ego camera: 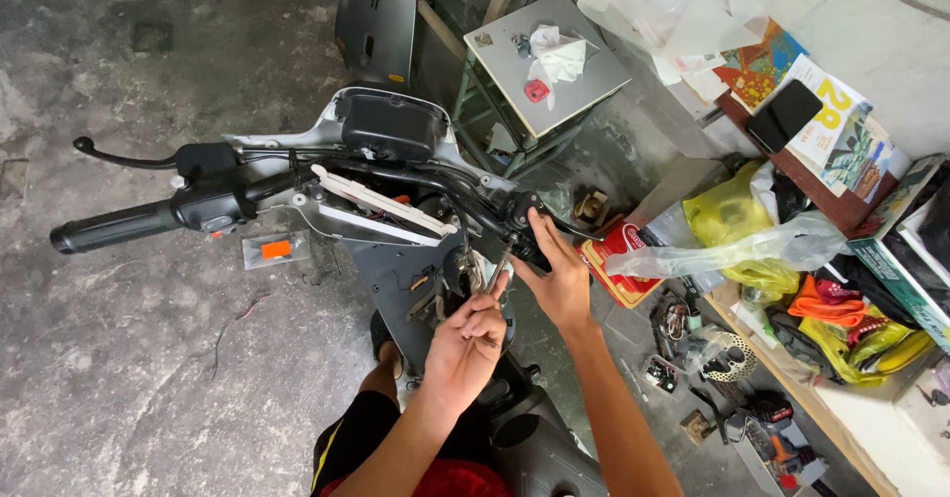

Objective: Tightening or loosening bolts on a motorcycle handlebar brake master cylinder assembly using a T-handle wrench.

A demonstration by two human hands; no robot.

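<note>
Nearest the camera, the person's knees and dark shorts sit astride the black scooter body. Just above, the left hand is curled into a loose fist, fingers closed round the handle of a small tool whose slim metal shaft points up toward the right end of the handlebar. Beside it, the right hand is open, fingers stretched upward and resting against the black switch housing at that end of the bar; it grips nothing fully.

Beyond the hands, the handlebar cover is off, showing a white bracket, cables and the dark instrument cluster. The left grip and brake lever stretch out over the concrete floor.

Farther off stands a small grey metal table bearing a crumpled white cloth and a small red object. To the right, a shelf holds plastic bags, papers and a black phone, with loose parts and a brake disc on the floor beneath.
</note>
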